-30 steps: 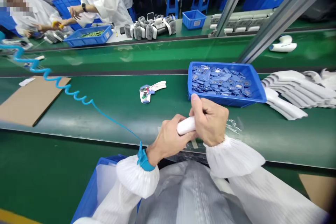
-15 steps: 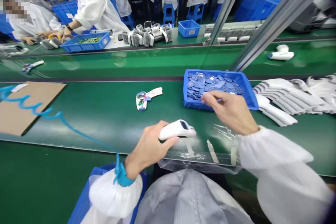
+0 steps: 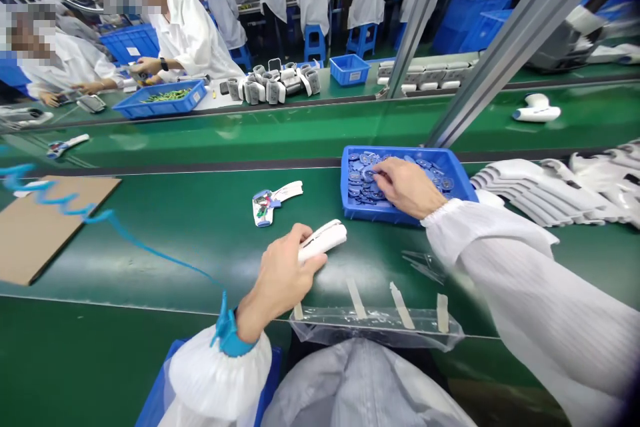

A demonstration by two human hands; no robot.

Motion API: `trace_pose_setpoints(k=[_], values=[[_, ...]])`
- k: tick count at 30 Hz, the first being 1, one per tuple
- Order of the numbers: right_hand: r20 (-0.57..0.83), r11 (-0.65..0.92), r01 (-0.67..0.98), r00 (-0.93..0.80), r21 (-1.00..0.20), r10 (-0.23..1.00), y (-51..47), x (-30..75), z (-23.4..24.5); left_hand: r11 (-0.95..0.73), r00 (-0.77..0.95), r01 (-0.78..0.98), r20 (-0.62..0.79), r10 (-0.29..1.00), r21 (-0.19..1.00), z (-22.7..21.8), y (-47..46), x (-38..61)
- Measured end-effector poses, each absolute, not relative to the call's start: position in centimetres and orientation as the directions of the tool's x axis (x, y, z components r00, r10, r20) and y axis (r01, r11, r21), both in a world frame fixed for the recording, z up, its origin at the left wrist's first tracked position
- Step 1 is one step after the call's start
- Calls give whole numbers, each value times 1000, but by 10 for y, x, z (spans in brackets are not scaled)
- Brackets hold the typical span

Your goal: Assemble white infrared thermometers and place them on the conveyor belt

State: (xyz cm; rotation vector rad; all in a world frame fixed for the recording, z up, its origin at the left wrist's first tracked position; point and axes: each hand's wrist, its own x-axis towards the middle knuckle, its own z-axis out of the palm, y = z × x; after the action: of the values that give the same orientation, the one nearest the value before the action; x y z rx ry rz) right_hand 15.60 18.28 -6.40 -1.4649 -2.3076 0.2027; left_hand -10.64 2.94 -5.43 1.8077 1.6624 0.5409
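Observation:
My left hand (image 3: 283, 277) is shut around a white plastic device housing (image 3: 323, 240) above the green belt. My right hand (image 3: 405, 188) reaches into a blue plastic tray (image 3: 400, 213), its fingertips resting on the heap of small blue-grey discs (image 3: 363, 180). No disc is visibly held. To the left of the tray lies an opened white handheld device (image 3: 267, 207) with its circuit board showing. A blue wrist strap (image 3: 227, 337) circles my left wrist, and its coiled blue cord (image 3: 50, 197) runs away to the left.
A clear plastic bag (image 3: 375, 327) with tape strips lies at the belt's near edge. White housings (image 3: 535, 190) are stacked to the right, and a brown cardboard sheet (image 3: 45, 230) lies left. Co-workers (image 3: 190, 33) sit at a farther belt beyond aluminium uprights (image 3: 520, 47).
My right hand has left the white housing and gone into the blue tray. My left hand keeps the housing, which has turned. The view has tilted upward.

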Motion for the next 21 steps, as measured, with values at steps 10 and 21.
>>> trace_pose_setpoints(k=[10, 21], values=[[210, 369, 450, -364, -814, 908, 77, 140, -42, 300, 295, 12, -290, 910, 954, -69, 27, -54], [268, 237, 384, 27, -892, 963, 39, 144, -66, 396, 334, -61, -355, 873, 916, -68, 19, -44]])
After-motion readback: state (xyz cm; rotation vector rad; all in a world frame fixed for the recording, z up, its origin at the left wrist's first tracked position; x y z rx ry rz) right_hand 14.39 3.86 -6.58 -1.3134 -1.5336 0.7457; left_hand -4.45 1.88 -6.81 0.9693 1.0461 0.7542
